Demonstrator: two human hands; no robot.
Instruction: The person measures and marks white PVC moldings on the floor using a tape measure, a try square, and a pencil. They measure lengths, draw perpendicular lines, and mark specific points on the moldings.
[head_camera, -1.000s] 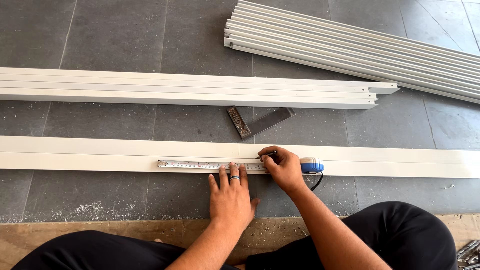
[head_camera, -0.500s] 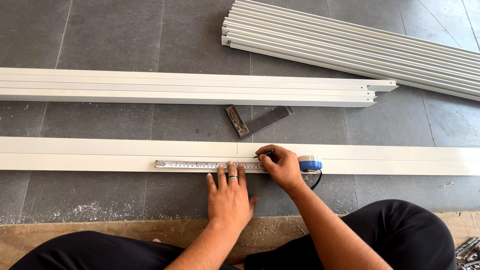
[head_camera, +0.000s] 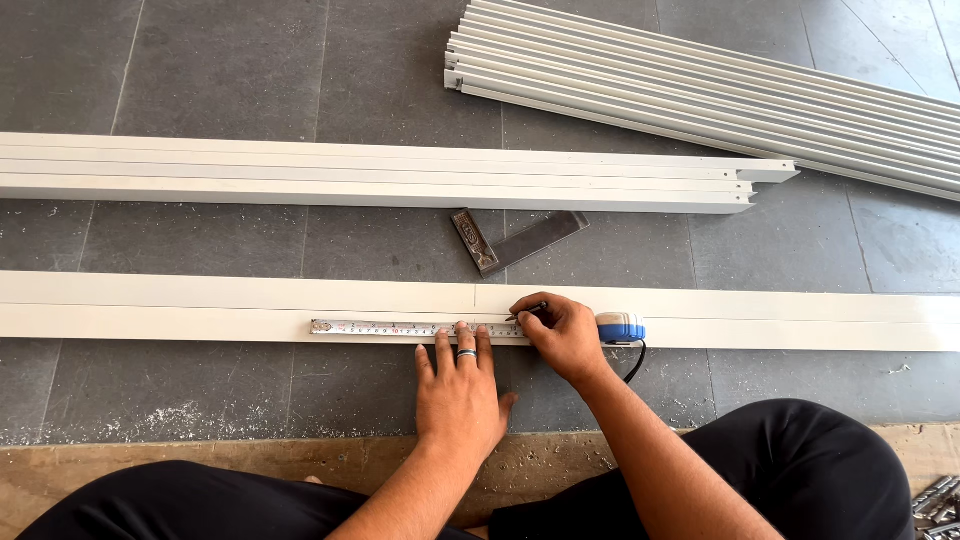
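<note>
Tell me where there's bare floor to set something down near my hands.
Bare tile lies left of the square, between the near profile and the middle profile stack. More lies far left above that stack. Crowded: around the tape, left hand and right hand.

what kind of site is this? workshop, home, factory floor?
Probably an informal fabrication spot, working on the floor rather than at a bench. Long white metal profiles lie on grey floor tiles, with a stacked bundle behind. A tape measure, a try square and shavings point to cutting.
</note>
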